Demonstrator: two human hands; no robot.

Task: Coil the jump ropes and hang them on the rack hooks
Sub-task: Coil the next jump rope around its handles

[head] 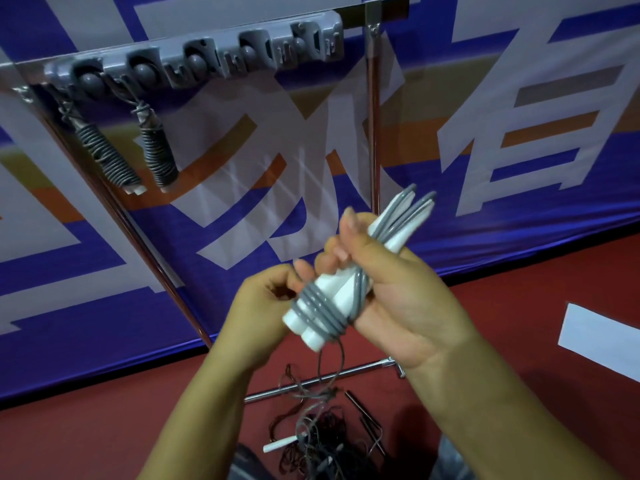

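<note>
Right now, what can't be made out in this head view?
- Left hand fingers: curled away behind the handles; grip on the cord unclear.
- Rope pile on the floor: tangled, cut by the bottom edge; count unknown.
- Rack hooks: blurred; how the two hung ropes attach is unclear.

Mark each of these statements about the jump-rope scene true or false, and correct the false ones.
1. Two coiled ropes hang from the grey hook rack. True.
2. The right hand holds a pair of white handles. True.
3. The grey cord has not been wound on those handles at all. False: several turns circle their lower end.
4. The left hand rests flat on the floor. False: it is raised beside the handles, fingers curled at the cord.
5. More rope lies tangled on the red floor below. True.
</note>
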